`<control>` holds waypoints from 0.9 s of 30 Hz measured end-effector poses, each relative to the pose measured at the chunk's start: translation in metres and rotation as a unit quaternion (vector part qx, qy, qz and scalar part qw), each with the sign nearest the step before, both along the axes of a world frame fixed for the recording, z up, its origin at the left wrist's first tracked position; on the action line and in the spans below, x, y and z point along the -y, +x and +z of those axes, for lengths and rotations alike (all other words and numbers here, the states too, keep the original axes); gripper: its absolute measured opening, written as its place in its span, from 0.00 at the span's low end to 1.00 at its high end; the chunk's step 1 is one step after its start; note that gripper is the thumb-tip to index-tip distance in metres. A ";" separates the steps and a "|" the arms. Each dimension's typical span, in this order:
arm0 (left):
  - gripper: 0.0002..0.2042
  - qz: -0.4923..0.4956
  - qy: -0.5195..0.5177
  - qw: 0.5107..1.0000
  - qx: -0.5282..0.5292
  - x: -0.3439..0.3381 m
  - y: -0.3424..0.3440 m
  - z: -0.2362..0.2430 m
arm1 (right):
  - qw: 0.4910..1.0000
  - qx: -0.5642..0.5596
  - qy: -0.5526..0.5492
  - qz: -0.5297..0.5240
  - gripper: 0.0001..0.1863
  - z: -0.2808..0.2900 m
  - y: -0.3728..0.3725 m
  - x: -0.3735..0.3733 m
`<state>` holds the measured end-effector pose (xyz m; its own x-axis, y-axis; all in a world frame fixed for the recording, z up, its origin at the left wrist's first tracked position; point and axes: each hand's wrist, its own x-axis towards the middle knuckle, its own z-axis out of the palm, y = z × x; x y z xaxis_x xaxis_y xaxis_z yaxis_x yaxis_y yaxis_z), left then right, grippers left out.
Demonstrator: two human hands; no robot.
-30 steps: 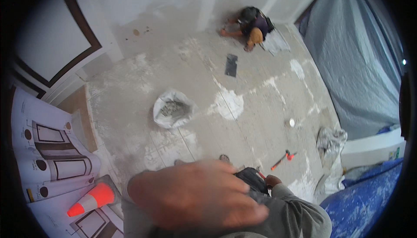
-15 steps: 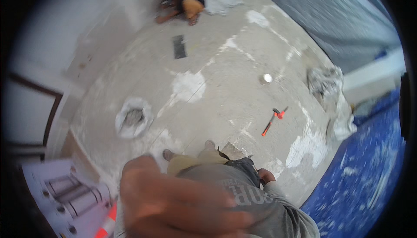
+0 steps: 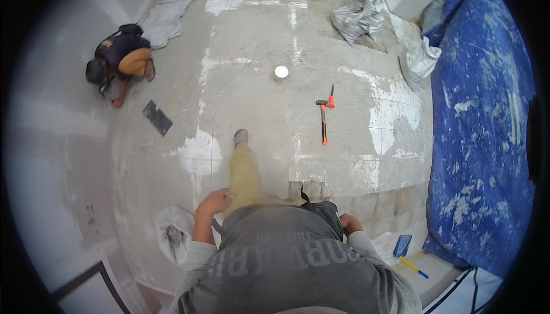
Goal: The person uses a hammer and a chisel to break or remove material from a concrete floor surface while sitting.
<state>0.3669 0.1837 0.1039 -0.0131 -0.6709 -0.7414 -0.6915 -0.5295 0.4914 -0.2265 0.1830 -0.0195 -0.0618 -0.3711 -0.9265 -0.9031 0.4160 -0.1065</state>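
My left hand (image 3: 215,202) hangs beside my left thigh, its fingers curled in and no object visible in them. At my right hip, my right hand (image 3: 350,223) is closed at the edge of a dark waist bag (image 3: 325,214), its fingertips partly hidden. On the floor ahead lies a hammer (image 3: 323,122) with a black and orange handle. Touching its head is a chisel (image 3: 331,97) with an orange hand guard. A small white-topped container (image 3: 281,73) stands farther off. One foot (image 3: 240,137) is stretched forward on the bare floor.
A co-worker (image 3: 123,55) crouches by the left wall, near a dark flat panel (image 3: 157,118). An open white sack (image 3: 173,235) stands near left. Grey-white sacks (image 3: 361,17) sit at far right, beside a blue tarp (image 3: 475,136). A yellow-and-blue tool (image 3: 413,267) lies near right.
My left hand has dropped from close to the camera to beside my thigh. The view has turned right, and one foot is now forward. My right hand has stayed at the waist bag.
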 end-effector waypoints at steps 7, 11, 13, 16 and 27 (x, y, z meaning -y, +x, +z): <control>0.26 -0.182 0.117 0.976 0.010 0.173 0.068 -0.009 | 0.995 -0.056 -0.010 -0.088 0.12 0.057 0.123 0.053; 0.29 -0.313 0.170 0.935 0.002 0.238 0.097 -0.045 | 0.987 -0.076 -0.075 -0.124 0.13 0.079 0.165 0.123; 0.32 -0.346 0.258 0.902 -0.019 0.262 0.113 -0.053 | 0.982 -0.037 -0.115 -0.145 0.19 0.124 0.217 0.182; 0.34 -0.341 0.231 0.911 -0.030 0.294 0.108 -0.035 | 0.972 0.030 -0.177 -0.152 0.17 0.124 0.234 0.217; 0.22 -0.622 0.018 0.759 -0.191 0.418 0.149 -0.104 | 0.965 0.161 -0.205 -0.022 0.21 0.088 0.305 0.384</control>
<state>0.5157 -0.2345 0.0002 -0.8384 0.0577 -0.5420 -0.4785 0.3986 0.7824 0.0784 -0.2010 0.0683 0.1809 -0.7147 -0.6757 -0.7786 0.3156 -0.5424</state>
